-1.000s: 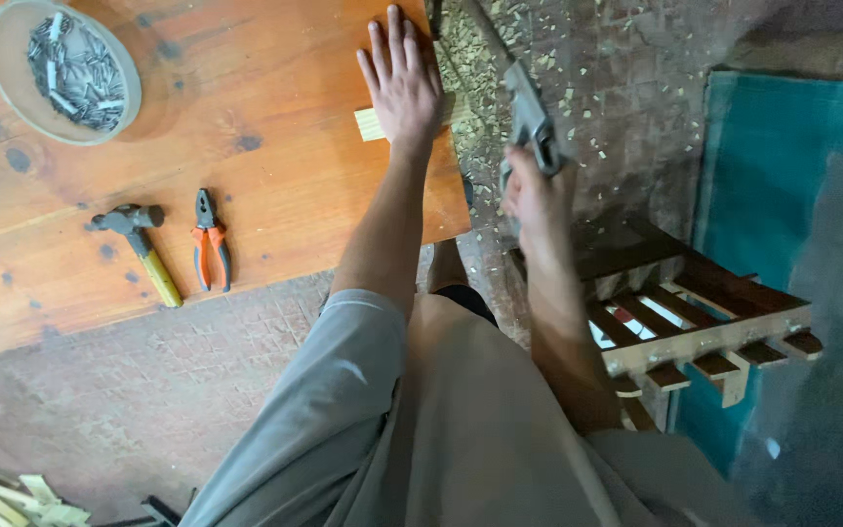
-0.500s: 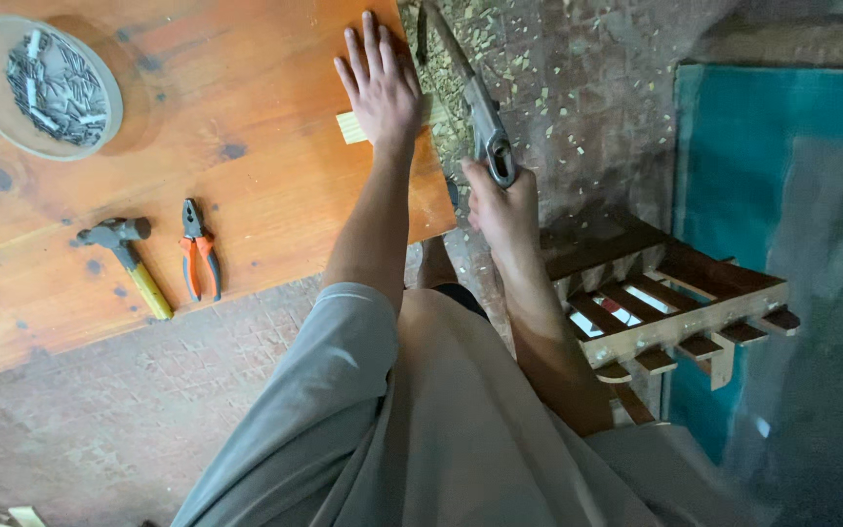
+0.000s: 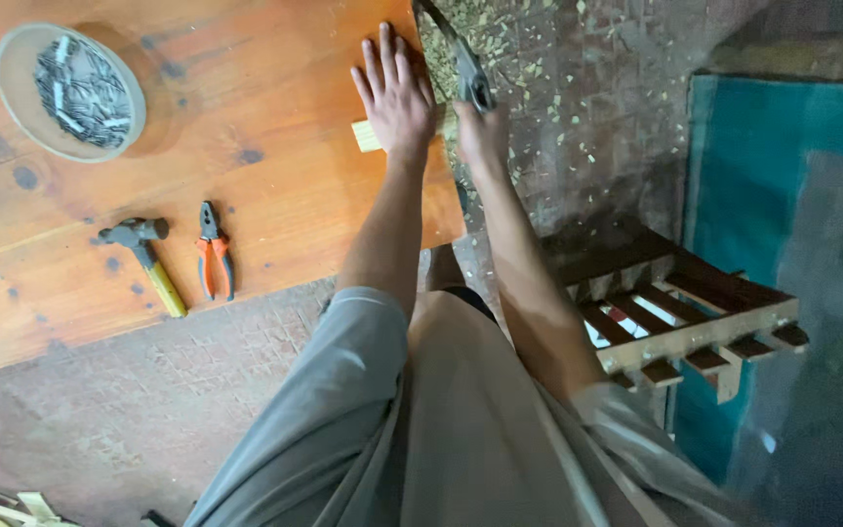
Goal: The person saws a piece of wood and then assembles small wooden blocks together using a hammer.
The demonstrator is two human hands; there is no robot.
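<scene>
Clearly the cut depends on the strip staying put, so the left hand [image 3: 394,93], which lies flat with fingers spread and pressing down on the pale wooden strip [image 3: 367,136], should bear its weight close to the right edge of the workbench [image 3: 246,195] and keep its fingertips clear of the blade's path. The right hand [image 3: 480,132] is clenched around the handle of the hand saw [image 3: 456,59], whose narrow blade runs up and away along that right edge; I judge that long, light strokes with the blade square to the strip would serve better than forced ones. Only a short pale end of the strip shows, sticking out left of the palm near the bench's right edge; it looks like light, unfinished softwood with a squared end, and the rest is hidden under the hand. Wood chips [image 3: 558,88] litter the floor beyond the edge. Well apart, toward the bench's near edge, lie a hammer [image 3: 143,262] with a yellow handle and orange-handled pliers [image 3: 214,262] side by side, and a round dish of nails [image 3: 70,90] sits at the far left corner. A slatted wooden rack [image 3: 680,317] stands on the floor to the right.
</scene>
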